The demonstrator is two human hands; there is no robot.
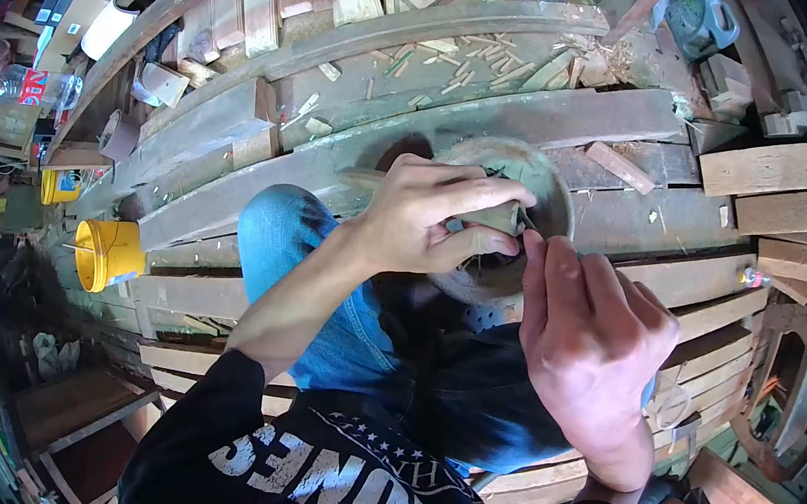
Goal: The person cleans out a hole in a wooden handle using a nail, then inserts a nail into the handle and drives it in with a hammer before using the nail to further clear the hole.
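Note:
My left hand (428, 217) is closed round a stubby greenish-tan piece (496, 216), its fingers over the top and thumb below. The end of that piece faces my right hand (595, 331), whose thumb and forefinger are pinched together right at it. A thin dark sliver shows at those fingertips; I cannot tell what it is. Both hands are over a round, pale, worn bowl (559, 196) between my knees. Dark bits show inside the bowl, partly hidden by my hands. A pale wooden stick end (360, 177) juts out left of my left hand.
Thick wooden beams (501, 113) cross in front of me, with small wood offcuts (467, 63) scattered beyond. A yellow bucket (109, 256) stands at the left, near a plastic bottle (36, 87). Stacked planks (786, 173) lie at the right, above a curved wooden frame (794, 391).

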